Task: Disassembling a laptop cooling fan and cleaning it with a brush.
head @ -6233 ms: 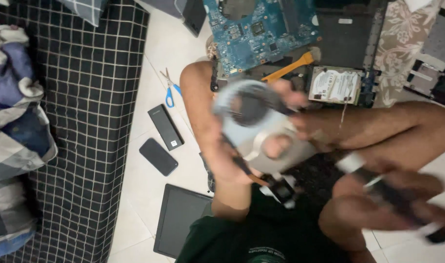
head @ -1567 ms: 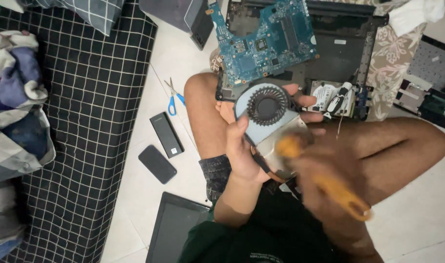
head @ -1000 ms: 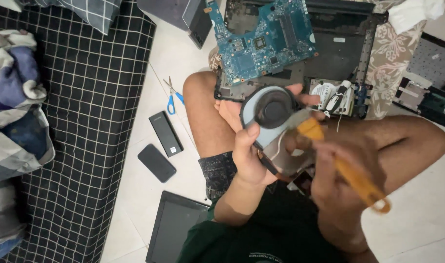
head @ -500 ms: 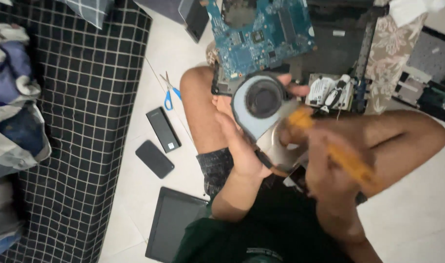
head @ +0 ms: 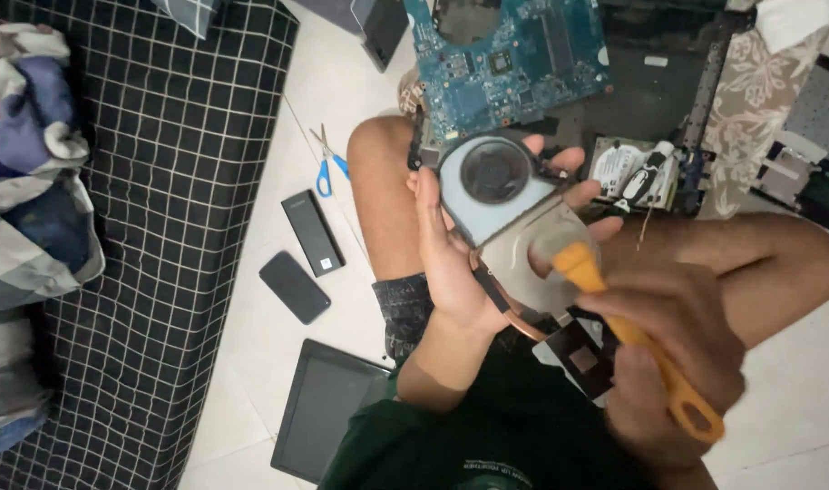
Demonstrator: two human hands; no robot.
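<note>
My left hand (head: 451,263) grips a laptop cooling fan (head: 493,181) with its metal heat pipe assembly (head: 532,272), held up over my lap. My right hand (head: 673,363) is closed on an orange-handled brush (head: 632,340), whose head rests against the metal plate just below the fan. The brush bristles are blurred. A blue laptop motherboard (head: 510,59) lies beyond the fan on an open black laptop chassis (head: 659,91).
A hard drive (head: 628,172) lies by my right knee. On the white tiles to the left lie blue-handled scissors (head: 328,163), a black battery pack (head: 312,232), a phone (head: 294,287) and a dark tablet (head: 328,422). A black grid mattress (head: 160,227) runs along the left.
The fan has stayed in my left hand. My right hand has swung the brush over the metal plate, and the view has shifted slightly.
</note>
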